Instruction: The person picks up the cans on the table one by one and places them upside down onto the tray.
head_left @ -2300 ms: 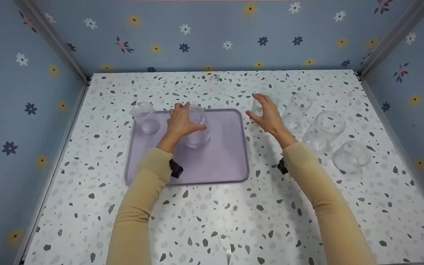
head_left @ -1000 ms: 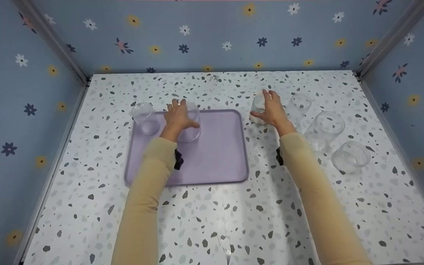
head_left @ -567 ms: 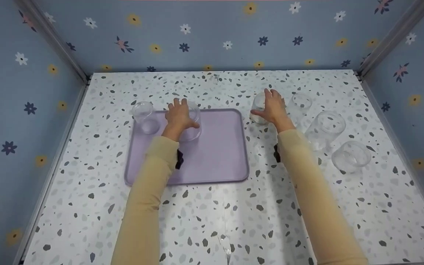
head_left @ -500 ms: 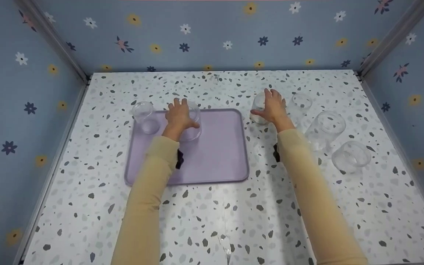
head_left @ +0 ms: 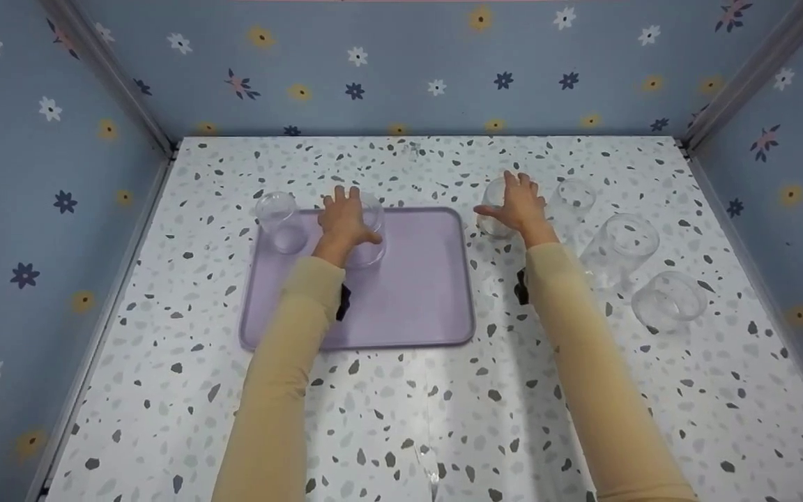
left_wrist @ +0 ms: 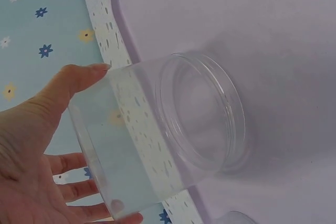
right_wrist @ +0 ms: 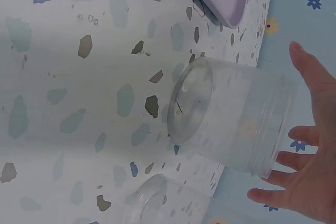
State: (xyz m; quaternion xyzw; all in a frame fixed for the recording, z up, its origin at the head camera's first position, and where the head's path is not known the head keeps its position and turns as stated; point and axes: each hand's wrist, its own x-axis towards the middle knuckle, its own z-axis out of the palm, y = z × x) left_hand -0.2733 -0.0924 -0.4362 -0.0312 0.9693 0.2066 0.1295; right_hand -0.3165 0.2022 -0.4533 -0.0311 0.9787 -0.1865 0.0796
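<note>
A clear, wide jar (head_left: pixel 366 254) stands upright on the purple tray (head_left: pixel 429 279), near its back edge. My left hand (head_left: pixel 343 217) is at the upper part of this jar, fingers spread and fairly straight. In the left wrist view the thumb touches the wall of the jar (left_wrist: pixel 157 129). To the right of the tray, on the table, stands another clear jar (head_left: pixel 492 202) with a threaded neck. My right hand (head_left: pixel 523 206) is spread beside its top. In the right wrist view thumb and fingers stand apart from the jar (right_wrist: pixel 226 114).
A small clear jar (head_left: pixel 284 226) stands at the tray's back left corner. Further right on the speckled table (head_left: pixel 401 418) are a slim clear jar (head_left: pixel 574 199), a tall one (head_left: pixel 621 247) and a short one (head_left: pixel 670 300). A patterned wall (head_left: pixel 415 56) closes the back.
Since the oldest frame, the wide jar has moved slightly left and back with my left hand, whose fingers now look straighter. My right hand has shifted right beside its jar. Little differs lately.
</note>
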